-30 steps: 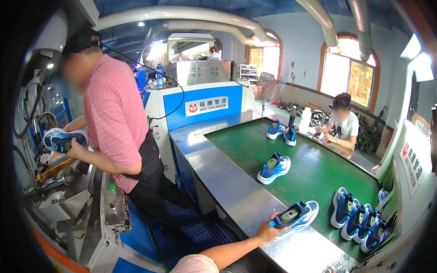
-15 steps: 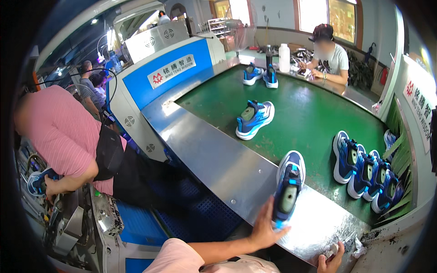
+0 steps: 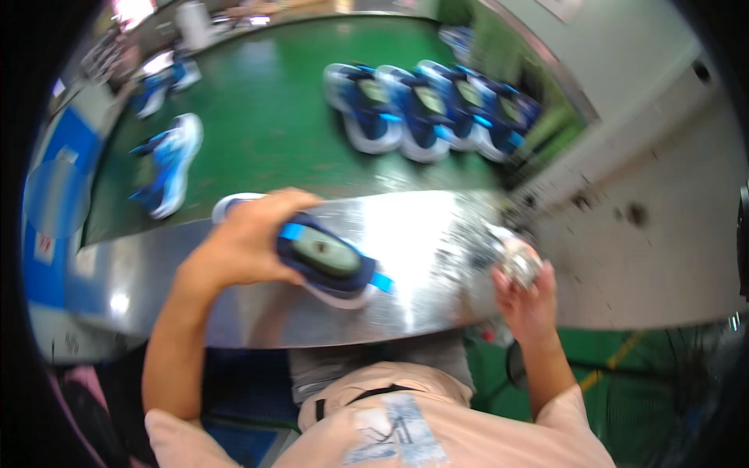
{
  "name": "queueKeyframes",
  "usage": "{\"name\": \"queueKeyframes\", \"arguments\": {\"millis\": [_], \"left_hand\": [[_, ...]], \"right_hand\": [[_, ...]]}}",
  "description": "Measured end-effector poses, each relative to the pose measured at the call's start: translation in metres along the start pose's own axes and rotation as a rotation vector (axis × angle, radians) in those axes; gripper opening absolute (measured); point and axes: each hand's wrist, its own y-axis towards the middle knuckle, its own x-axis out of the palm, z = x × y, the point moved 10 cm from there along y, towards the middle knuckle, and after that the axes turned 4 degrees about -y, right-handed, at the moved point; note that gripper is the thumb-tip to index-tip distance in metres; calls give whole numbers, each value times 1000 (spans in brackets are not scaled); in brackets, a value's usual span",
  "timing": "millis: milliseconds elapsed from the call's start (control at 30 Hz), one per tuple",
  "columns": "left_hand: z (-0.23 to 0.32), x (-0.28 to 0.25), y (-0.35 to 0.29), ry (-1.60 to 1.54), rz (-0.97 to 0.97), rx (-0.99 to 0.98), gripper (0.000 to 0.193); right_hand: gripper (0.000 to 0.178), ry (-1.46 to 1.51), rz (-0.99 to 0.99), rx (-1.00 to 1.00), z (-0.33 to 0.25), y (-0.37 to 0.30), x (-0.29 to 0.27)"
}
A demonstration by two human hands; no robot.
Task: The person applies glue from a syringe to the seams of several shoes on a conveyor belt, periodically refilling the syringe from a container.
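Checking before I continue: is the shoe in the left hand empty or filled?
Filled: a grey-green insert shows inside the shoe, between its collar edges.

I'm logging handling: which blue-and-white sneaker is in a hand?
The blue-and-white sneaker over the shiny metal ledge: the left hand grips it; the others are on the green surface.

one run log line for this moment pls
left hand: gripping blue shoe over metal ledge | right hand: holding pale lump, kind unclear | green surface: other shoes, several in row
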Motion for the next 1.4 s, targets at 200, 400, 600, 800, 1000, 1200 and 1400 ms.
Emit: {"name": "queueKeyframes", "arguments": {"millis": [200,400,600,800,1000,1200,1400], "left_hand": [[50,37,4,159,98,108,71],[85,50,-43,362,122,106,37],[89,48,-61,315,219,131,29],[86,52,-77,288,264,101,17],[83,59,-101,192,355,82,19],[86,68,-118,245,445,134,19],[86,65,-121,272,495,182,20]], "right_hand": [[55,-50,183,77,-5,-22,-56],[61,-317,94,80,11,-38,-43],[64,-606,48,-9,2,-38,-28],[79,40,-307,143,-26,-7,89],[84,47,-777,298,-10,28,237],[92,68,-893,583,47,54,301],[90,38,-783,728,78,63,323]]}}
